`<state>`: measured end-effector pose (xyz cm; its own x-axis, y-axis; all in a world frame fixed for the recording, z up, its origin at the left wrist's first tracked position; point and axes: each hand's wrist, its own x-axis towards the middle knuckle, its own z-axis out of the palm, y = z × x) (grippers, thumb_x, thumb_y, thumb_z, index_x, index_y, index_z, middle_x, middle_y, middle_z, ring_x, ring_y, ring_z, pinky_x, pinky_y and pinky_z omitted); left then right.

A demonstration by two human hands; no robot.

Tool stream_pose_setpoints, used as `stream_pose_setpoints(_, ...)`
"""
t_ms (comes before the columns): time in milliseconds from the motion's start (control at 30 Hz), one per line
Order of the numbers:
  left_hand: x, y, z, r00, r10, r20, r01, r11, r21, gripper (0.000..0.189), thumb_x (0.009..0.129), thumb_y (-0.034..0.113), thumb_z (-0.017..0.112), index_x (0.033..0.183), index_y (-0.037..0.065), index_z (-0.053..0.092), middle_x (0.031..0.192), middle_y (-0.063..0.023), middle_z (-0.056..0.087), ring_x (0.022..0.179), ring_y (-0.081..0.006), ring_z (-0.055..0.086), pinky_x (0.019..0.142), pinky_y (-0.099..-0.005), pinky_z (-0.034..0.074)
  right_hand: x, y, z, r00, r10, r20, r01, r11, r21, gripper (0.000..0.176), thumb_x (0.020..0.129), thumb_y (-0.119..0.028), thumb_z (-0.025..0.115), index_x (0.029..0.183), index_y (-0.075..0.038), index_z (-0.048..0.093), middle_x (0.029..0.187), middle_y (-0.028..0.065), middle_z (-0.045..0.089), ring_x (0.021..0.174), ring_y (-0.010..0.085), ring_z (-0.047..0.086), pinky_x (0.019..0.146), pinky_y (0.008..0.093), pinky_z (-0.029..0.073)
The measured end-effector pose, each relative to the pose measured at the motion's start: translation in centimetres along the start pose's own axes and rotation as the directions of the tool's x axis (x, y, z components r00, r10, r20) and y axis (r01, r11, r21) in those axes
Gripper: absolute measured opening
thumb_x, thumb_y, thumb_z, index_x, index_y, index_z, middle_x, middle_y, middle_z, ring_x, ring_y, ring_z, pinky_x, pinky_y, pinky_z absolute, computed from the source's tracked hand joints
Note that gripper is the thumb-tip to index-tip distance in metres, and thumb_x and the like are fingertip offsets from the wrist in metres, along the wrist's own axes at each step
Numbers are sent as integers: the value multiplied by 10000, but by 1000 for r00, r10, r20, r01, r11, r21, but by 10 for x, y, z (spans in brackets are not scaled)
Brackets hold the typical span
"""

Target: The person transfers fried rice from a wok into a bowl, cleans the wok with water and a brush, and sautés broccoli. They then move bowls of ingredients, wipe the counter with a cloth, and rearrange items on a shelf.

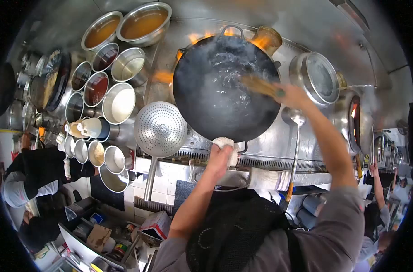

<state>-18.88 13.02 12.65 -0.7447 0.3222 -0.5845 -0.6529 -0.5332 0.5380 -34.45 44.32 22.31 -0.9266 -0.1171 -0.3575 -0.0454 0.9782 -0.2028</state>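
A large black wok [197, 113] sits over orange flames, with steaming, churning water [231, 86] inside. My left hand [219, 159] is closed on a folded white cloth [226, 143] pressed against the wok's near rim, beside its near loop handle. My right hand [293, 96] grips a bamboo wok brush [259, 85] over the right half of the wok. The brush's bristle end is blurred, and steam partly hides where it meets the water.
Left of the wok lies a perforated strainer [161, 129]; a ladle [296, 136] rests at right. Steel bowls of brown liquid [143, 25], several sauce pots [120, 103] and a lidded-looking steel pot [322, 77] surround the stove. Other people [39, 174] stand at both sides.
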Motion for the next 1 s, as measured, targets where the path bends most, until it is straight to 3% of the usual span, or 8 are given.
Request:
stream_pose_setpoints(167,6,-6,-4,999,-17,-47,18,1000,17,379,807,18,595,1163,-13,470,1039,-119,597,875,-241,648,702,-401,602,35,-156,55,978,205,23,-176,766,618,619,836,-346,650,1407,-169,489,931,230,695,666,309,697,644,394,574)
stream_pose_setpoints(300,7,-8,-4,998,-15,-67,18,999,42,360,829,19,586,1167,-10,466,1052,-114,597,921,-235,640,712,-396,595,-31,-146,94,996,-94,-8,89,903,421,627,824,-368,669,1397,-185,494,992,267,670,947,401,657,907,488,493)
stream_pose_setpoints(400,1,-10,-2,995,95,-28,-92,993,68,351,839,29,571,1174,7,466,1060,-105,589,904,-222,636,706,-378,576,-93,-109,31,956,59,286,-54,998,-27,653,833,-342,677,1429,-246,428,999,220,676,950,398,659,838,492,524)
stream_pose_setpoints(500,6,-10,-4,998,62,-5,-62,998,11,352,833,28,569,1171,8,473,1050,-106,595,895,-222,635,696,-378,575,-57,-57,11,974,218,61,-193,940,-282,616,849,-283,659,1414,-222,422,1007,189,684,926,368,677,811,486,539)
stream_pose_setpoints(567,8,-10,-7,1000,20,-14,-19,1000,13,344,829,24,565,1161,-3,480,1036,-111,602,885,-226,639,686,-380,574,20,-32,44,956,34,-290,-72,990,-122,586,830,-296,668,1384,-199,502,763,164,671,701,297,694,605,432,559)
stream_pose_setpoints(633,6,-3,-3,999,-48,-13,48,999,12,326,830,28,566,1145,-15,493,1022,-112,609,870,-228,641,674,-378,572,45,-106,23,960,278,43,-251,775,580,580,837,-274,659,1387,-166,508,650,105,610,543,216,642,466,359,527)
stream_pose_setpoints(767,13,-8,-3,998,-36,-58,35,999,-7,312,835,35,571,1133,-25,504,1016,-115,614,853,-226,642,658,-370,570,21,-197,65,989,135,58,-125,562,818,674,838,-264,661,1446,-92,426,670,100,625,470,176,601,412,309,497)
stream_pose_setpoints(1000,24,-19,-17,978,116,-170,-92,985,143,263,841,43,611,1092,-19,558,999,-130,631,774,-260,659,582,-382,570,-88,-91,65,978,-79,195,61,994,94,738,732,-401,694,1411,-197,492,1187,185,648,990,320,669,812,427,558)
